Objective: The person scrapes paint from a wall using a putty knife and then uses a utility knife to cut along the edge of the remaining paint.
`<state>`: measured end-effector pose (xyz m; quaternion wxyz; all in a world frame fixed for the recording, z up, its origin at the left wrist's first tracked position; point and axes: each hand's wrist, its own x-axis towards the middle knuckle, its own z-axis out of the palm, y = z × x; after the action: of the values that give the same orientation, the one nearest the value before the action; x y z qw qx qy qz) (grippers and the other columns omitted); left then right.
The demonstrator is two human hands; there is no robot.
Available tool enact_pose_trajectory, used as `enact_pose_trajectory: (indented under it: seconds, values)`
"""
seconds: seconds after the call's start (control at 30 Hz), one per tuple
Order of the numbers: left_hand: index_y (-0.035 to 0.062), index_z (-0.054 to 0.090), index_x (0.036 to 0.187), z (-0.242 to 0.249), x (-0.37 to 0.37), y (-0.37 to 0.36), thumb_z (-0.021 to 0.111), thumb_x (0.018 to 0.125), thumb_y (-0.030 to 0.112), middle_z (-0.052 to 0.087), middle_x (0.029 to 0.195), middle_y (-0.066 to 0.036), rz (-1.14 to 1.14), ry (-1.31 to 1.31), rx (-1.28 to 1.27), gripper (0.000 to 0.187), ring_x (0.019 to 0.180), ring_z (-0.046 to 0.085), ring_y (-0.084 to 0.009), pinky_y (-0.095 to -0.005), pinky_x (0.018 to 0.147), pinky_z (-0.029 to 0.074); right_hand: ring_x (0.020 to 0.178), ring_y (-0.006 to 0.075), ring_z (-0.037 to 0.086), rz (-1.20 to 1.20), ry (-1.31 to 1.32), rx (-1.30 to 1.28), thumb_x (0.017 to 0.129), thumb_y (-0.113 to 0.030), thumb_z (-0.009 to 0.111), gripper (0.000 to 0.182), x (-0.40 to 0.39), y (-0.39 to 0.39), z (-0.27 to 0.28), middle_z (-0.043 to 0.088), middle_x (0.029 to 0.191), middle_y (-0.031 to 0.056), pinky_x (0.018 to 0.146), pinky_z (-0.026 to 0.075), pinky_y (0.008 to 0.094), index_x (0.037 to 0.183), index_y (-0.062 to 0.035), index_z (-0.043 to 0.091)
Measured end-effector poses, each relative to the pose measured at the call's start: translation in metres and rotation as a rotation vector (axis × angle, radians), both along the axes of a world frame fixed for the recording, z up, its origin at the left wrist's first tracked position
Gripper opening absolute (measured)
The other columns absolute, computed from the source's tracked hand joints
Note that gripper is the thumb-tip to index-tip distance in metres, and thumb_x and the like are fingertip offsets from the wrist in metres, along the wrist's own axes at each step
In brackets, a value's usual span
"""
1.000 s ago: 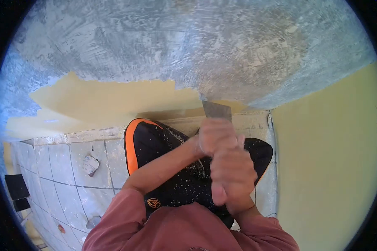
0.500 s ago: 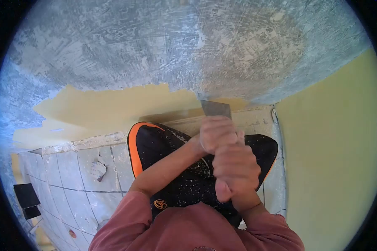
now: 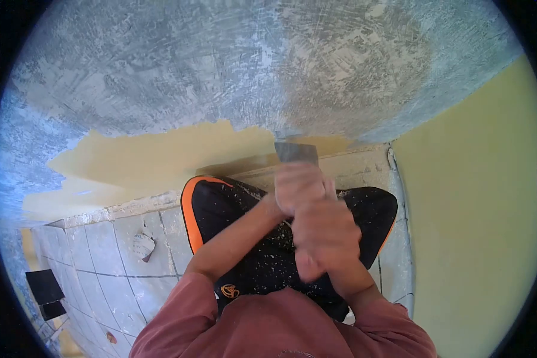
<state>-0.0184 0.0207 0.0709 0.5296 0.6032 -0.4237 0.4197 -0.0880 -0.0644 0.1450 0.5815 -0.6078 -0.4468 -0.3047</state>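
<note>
A flat metal scraper (image 3: 296,153) has its blade at the lower part of the wall, where yellow paint (image 3: 179,146) meets the rough grey scraped surface (image 3: 221,71). My left hand (image 3: 299,188) is wrapped around the scraper just behind the blade. Close behind it, my right hand (image 3: 327,235) is also closed around the tool, its thumb toward me. Both hands are somewhat blurred, and they hide the handle.
The adjoining yellow wall (image 3: 471,209) rises at the right. Tiled floor (image 3: 101,250) at the left holds a pale flake (image 3: 143,246) and black flat objects (image 3: 44,286). My knees, in dark trousers (image 3: 262,268) speckled with chips, are bent near the wall.
Both hands and the scraper have moved a little to the left along the lower wall. The grip on the tool is unchanged.
</note>
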Motion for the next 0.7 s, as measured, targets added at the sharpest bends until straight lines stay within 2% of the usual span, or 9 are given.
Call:
enact_pose_trajectory:
  seconds: [0.1, 0.2, 0.27, 0.33, 0.37, 0.47, 0.6, 0.67, 0.7]
  values:
    - [0.0049, 0.044, 0.058, 0.009, -0.006, 0.008, 0.064, 0.058, 0.003, 0.048, 0.056, -0.006, -0.107, -0.051, 0.08, 0.019, 0.047, 0.051, -0.0225, -0.0294, 0.043, 0.042, 0.042, 0.0214, 0.05, 0.011, -0.01, -0.013, 0.068, -0.005, 0.052, 0.02, 0.019, 0.005, -0.021, 0.047, 0.049, 0.0064, 0.047, 0.047, 0.0322, 0.049, -0.0019, 0.046]
    - [0.0043, 0.047, 0.06, 0.0, 0.001, 0.008, 0.065, 0.057, 0.006, 0.05, 0.058, -0.006, 0.037, 0.157, 0.184, 0.018, 0.05, 0.054, -0.0229, -0.0297, 0.045, 0.045, 0.042, 0.0209, 0.05, -0.015, -0.068, 0.034, 0.067, -0.006, 0.053, 0.02, 0.02, 0.007, -0.022, 0.048, 0.05, 0.0066, 0.048, 0.048, 0.0319, 0.049, -0.0026, 0.046]
    - [0.0044, 0.049, 0.061, 0.003, -0.007, 0.004, 0.065, 0.059, 0.008, 0.051, 0.058, -0.006, -0.036, -0.06, 0.008, 0.017, 0.051, 0.055, -0.0227, -0.0294, 0.048, 0.047, 0.042, 0.0203, 0.05, -0.044, -0.065, 0.036, 0.067, -0.006, 0.053, 0.02, 0.005, 0.001, -0.009, 0.048, 0.049, 0.0065, 0.048, 0.048, 0.0313, 0.049, -0.0031, 0.046]
    - [0.0049, 0.049, 0.06, -0.019, 0.007, -0.006, 0.065, 0.059, 0.009, 0.051, 0.058, -0.005, -0.064, -0.073, -0.084, 0.017, 0.051, 0.054, -0.0224, -0.029, 0.048, 0.047, 0.043, 0.0193, 0.051, -0.066, 0.212, -0.269, 0.068, -0.008, 0.053, 0.021, -0.01, -0.01, 0.003, 0.048, 0.049, 0.0062, 0.05, 0.049, 0.032, 0.049, -0.0036, 0.045]
    - [0.0054, 0.049, 0.06, -0.028, 0.006, -0.009, 0.065, 0.06, 0.009, 0.051, 0.058, -0.005, -0.082, -0.068, -0.185, 0.017, 0.05, 0.054, -0.0221, -0.0286, 0.048, 0.046, 0.043, 0.0193, 0.051, -0.063, 0.223, -0.271, 0.068, -0.008, 0.053, 0.021, -0.009, -0.007, -0.003, 0.048, 0.049, 0.0062, 0.05, 0.049, 0.032, 0.049, -0.0036, 0.045]
    - [0.0059, 0.049, 0.059, -0.002, 0.003, 0.006, 0.065, 0.06, 0.009, 0.05, 0.057, -0.005, -0.047, 0.076, 0.085, 0.016, 0.05, 0.053, -0.0221, -0.0288, 0.047, 0.046, 0.045, 0.0196, 0.052, -0.045, -0.058, 0.07, 0.066, -0.006, 0.052, 0.019, 0.018, 0.006, -0.028, 0.048, 0.048, 0.006, 0.056, 0.05, 0.0342, 0.048, -0.003, 0.046]
    - [0.0062, 0.048, 0.059, 0.012, -0.005, 0.008, 0.065, 0.06, 0.007, 0.05, 0.057, -0.005, -0.089, -0.041, 0.119, 0.017, 0.049, 0.054, -0.0222, -0.0292, 0.046, 0.045, 0.043, 0.0197, 0.05, 0.03, 0.2, -0.135, 0.062, -0.004, 0.052, 0.016, 0.002, 0.0, -0.005, 0.048, 0.049, 0.0063, 0.049, 0.048, 0.0335, 0.048, -0.0031, 0.046]
    - [0.0066, 0.047, 0.058, -0.002, 0.002, 0.008, 0.065, 0.061, 0.006, 0.048, 0.056, -0.005, 0.081, 0.161, 0.173, 0.018, 0.049, 0.053, -0.0218, -0.0295, 0.046, 0.045, 0.042, 0.0201, 0.05, -0.029, -0.047, 0.135, 0.061, -0.002, 0.053, 0.014, 0.03, 0.014, -0.024, 0.048, 0.049, 0.007, 0.045, 0.047, 0.0325, 0.048, -0.0028, 0.047]
    - [0.0066, 0.047, 0.058, 0.0, 0.002, 0.006, 0.065, 0.061, 0.006, 0.048, 0.056, -0.005, 0.088, 0.153, 0.169, 0.018, 0.049, 0.053, -0.0218, -0.0295, 0.046, 0.045, 0.042, 0.0201, 0.05, -0.022, -0.056, 0.132, 0.061, -0.002, 0.053, 0.014, 0.026, 0.012, -0.019, 0.048, 0.049, 0.007, 0.045, 0.047, 0.0325, 0.048, -0.0028, 0.047]
